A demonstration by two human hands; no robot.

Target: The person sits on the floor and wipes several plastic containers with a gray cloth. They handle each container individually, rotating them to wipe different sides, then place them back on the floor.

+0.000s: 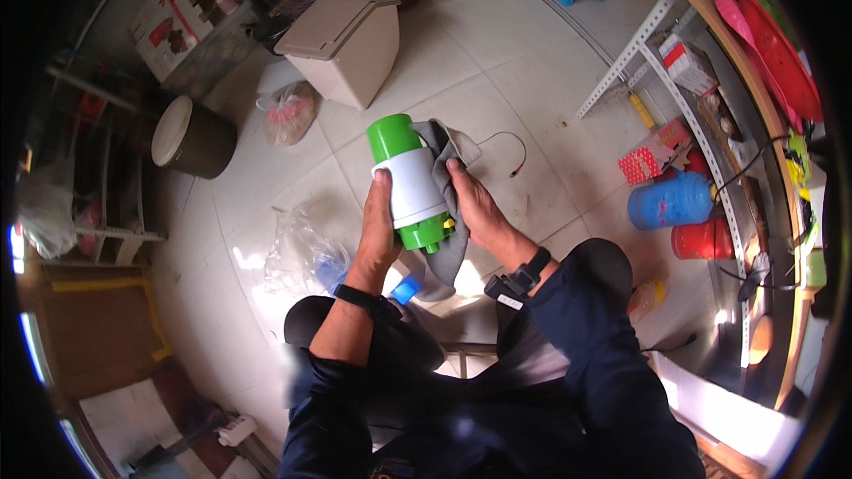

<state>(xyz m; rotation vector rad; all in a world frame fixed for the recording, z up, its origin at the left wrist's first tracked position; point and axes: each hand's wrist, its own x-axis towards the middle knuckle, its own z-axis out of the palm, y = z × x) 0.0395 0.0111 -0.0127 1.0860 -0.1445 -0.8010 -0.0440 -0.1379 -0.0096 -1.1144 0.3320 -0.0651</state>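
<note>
Between both palms is a green and white plastic cylinder (413,186), which looks like a hand-press water pump. It is tilted, with a wide green cap at the far end and a narrower green end with a small spout and a yellow part nearer me. My left hand (378,223) grips its left side, thumb along the white body. On the other side my right hand (476,203) presses a grey cloth (449,249) against it, and the cloth hangs down past the near end. A thin cable (521,143) lies on the tiles beyond; where its other end leads is hidden.
A clear plastic bag (299,246) and a blue object (405,289) are near my knees. A lidded beige bin (353,46), a tied bag (289,113) and a dark bucket (200,140) stand farther off. Metal shelving (695,120) with a blue jug (669,201) lines the right.
</note>
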